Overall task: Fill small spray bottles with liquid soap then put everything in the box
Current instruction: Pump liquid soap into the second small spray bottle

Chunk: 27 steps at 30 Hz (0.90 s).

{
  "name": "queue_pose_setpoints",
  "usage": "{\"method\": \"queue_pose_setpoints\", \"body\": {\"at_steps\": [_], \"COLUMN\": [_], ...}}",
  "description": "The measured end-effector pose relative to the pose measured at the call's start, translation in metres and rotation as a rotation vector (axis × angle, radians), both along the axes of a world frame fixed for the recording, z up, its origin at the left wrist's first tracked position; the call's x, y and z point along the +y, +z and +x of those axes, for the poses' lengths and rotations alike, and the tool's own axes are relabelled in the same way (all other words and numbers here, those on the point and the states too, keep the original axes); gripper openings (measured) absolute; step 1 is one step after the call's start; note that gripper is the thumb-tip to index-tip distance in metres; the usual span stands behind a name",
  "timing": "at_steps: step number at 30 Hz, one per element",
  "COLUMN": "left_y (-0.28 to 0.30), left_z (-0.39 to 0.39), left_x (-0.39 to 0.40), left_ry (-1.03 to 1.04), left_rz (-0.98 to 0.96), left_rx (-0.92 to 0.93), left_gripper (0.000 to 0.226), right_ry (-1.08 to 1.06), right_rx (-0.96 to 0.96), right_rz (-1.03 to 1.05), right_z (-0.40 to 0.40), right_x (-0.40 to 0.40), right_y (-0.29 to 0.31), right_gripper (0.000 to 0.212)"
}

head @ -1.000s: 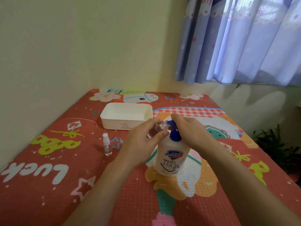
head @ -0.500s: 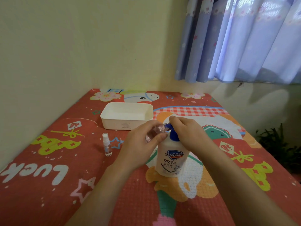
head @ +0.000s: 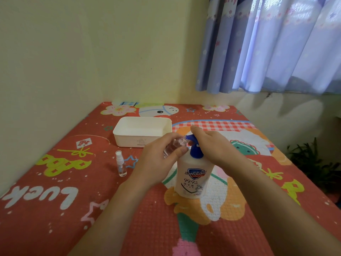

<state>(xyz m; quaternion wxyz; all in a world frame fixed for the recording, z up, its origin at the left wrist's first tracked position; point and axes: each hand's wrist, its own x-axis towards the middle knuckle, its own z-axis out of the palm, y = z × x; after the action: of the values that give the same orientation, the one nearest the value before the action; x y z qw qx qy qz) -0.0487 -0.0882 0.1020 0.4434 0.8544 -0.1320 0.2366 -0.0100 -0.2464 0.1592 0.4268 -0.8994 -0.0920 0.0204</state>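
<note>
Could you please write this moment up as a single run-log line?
step: filling | left hand: holds small bottle tilted at pump spout | right hand: on soap bottle pump | second spray bottle: upright on mat | box: nothing visible inside

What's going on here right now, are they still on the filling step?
Yes. The left hand holds a small clear spray bottle, uncapped and tilted, with its mouth at the nozzle of the blue pump on the Safeguard soap bottle. The right hand rests on the pump head. A second small spray bottle stands capped on the mat, left of the hands. The white box behind holds nothing visible.
</note>
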Motion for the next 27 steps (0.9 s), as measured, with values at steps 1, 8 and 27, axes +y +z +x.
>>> {"method": "queue_pose_setpoints", "body": {"at_steps": [1,8,27], "left_y": [0.001,0.0,-0.001], "left_z": [0.0,0.0,-0.002], "left_x": [0.0,-0.002,-0.004], "left_ry": [-0.001,0.004,-0.003], "left_rz": [0.002,-0.019,-0.055], "left_rx": [-0.003,-0.002,0.017], "left_gripper": [0.023,0.021,0.023], "right_ry": [0.001,0.018,0.001], "right_rx": [0.002,-0.043,-0.032], "right_rz": [-0.002,-0.012,0.008], "right_z": [0.0,0.001,-0.003], "right_x": [0.0,0.0,0.0], "right_y": [0.0,-0.004,-0.004], "right_gripper": [0.048,0.048,0.052]}}
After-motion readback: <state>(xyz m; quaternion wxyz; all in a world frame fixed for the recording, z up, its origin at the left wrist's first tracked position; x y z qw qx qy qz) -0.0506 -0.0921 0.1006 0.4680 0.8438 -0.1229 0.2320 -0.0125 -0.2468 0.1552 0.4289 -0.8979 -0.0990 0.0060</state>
